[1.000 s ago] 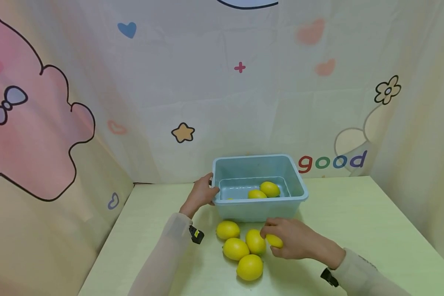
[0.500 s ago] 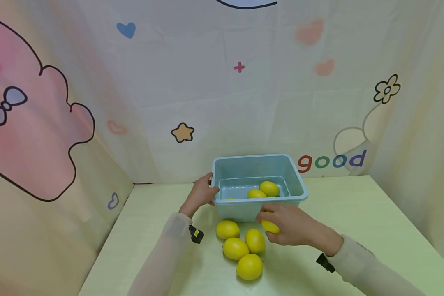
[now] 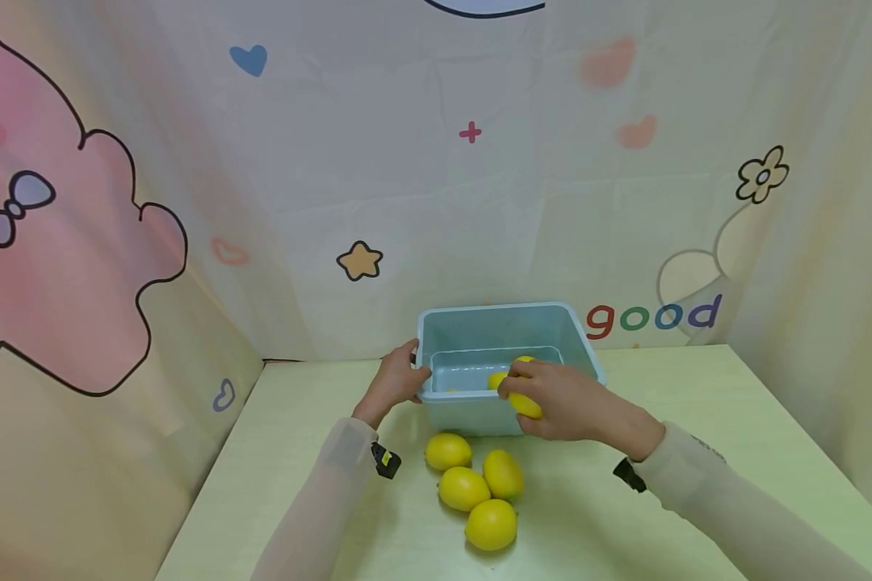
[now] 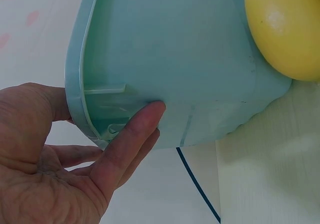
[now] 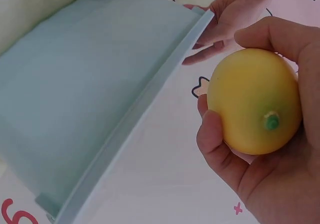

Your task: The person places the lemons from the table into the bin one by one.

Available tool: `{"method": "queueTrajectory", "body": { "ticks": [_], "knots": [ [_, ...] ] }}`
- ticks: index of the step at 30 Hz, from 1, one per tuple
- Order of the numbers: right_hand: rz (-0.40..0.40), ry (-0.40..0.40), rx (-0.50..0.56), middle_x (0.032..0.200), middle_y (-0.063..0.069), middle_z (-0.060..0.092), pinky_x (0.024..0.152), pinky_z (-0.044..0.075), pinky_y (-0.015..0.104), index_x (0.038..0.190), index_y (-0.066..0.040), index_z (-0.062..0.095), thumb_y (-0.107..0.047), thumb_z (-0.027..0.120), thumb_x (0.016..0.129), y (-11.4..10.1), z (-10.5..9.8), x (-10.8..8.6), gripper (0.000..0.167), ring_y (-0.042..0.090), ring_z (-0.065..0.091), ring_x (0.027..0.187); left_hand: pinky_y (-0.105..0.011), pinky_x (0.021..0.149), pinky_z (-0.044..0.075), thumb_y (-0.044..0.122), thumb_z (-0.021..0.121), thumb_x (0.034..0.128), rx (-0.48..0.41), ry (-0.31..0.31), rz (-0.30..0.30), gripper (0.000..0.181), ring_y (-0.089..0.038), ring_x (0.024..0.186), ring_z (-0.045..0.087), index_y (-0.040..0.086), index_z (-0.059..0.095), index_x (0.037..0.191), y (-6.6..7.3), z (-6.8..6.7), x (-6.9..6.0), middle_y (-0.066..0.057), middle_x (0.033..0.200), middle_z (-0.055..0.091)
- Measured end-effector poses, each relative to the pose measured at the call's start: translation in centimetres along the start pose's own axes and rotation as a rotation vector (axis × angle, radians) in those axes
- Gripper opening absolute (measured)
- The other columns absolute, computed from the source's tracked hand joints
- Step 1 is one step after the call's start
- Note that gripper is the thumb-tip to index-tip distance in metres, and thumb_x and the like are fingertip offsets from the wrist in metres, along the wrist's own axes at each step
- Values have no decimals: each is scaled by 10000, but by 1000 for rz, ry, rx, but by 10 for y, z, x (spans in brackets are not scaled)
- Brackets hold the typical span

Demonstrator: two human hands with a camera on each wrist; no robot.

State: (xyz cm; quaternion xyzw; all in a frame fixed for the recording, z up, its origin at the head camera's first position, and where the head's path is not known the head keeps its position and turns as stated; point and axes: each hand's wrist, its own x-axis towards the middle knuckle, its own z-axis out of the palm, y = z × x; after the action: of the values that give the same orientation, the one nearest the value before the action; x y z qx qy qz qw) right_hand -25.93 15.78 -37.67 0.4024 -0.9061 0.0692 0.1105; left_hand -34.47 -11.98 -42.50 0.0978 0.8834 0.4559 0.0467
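Observation:
A light blue plastic bin (image 3: 465, 415) stands at the back of the table, lemons partly visible inside. My left hand (image 3: 392, 375) grips its left end; in the left wrist view the thumb and fingers lie on either side of the rim (image 4: 75, 74). Over the bin's front edge, my right hand (image 3: 577, 401) holds a yellow lemon (image 3: 526, 405). The right wrist view shows that lemon (image 5: 255, 104) between curled fingers and thumb, its green stem end facing the camera. The right hand hides part of the front rim and some of the lemons (image 3: 496, 380) inside.
Several lemons lie grouped on the pale table (image 3: 625, 516) in front of the bin, the nearest lemon (image 3: 491, 524) closest to me. A printed curtain (image 3: 436, 202) hangs close behind the bin and along both sides.
My right hand has lifted the lemon up and away from the group on the table to the bin's front rim. The left hand and the bin have stayed put.

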Motion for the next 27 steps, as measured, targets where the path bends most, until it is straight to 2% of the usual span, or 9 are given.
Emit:
{"method": "queueTrajectory", "body": {
  "ticks": [7, 18, 22, 27],
  "knots": [
    [22, 8, 13, 1026, -41, 631, 616, 496, 206, 1073, -218, 676, -189, 695, 819, 5, -9, 11, 257, 123, 572, 795, -342, 539, 608, 122, 558, 936, 2, 1, 1, 616, -267, 844, 673, 63, 347, 1511, -1, 0, 0, -257, 1295, 565],
    [48, 3, 14, 1031, -39, 622, 639, 505, 222, 1084, -207, 680, -213, 702, 829, 14, -21, 30, 256, 112, 562, 752, -307, 515, 598, 125, 555, 937, 4, 3, 16, 613, -299, 878, 685, 63, 348, 1511, 0, 0, 2, -251, 1281, 573],
    [47, 14, 18, 1001, -34, 619, 607, 484, 223, 1064, -196, 682, -201, 700, 821, 18, -25, 37, 244, 113, 541, 713, -306, 514, 597, 128, 557, 939, 3, 1, 14, 621, -284, 865, 682, 69, 338, 1518, 1, -1, 2, -253, 1289, 571],
    [63, 2, 31, 978, -30, 608, 594, 459, 234, 1065, -194, 674, -200, 692, 819, 22, -29, 47, 247, 117, 518, 693, -310, 507, 595, 123, 558, 939, -15, -8, 9, 630, -371, 918, 690, 70, 328, 1524, 0, -1, 0, -265, 1292, 562]
  ]
}}
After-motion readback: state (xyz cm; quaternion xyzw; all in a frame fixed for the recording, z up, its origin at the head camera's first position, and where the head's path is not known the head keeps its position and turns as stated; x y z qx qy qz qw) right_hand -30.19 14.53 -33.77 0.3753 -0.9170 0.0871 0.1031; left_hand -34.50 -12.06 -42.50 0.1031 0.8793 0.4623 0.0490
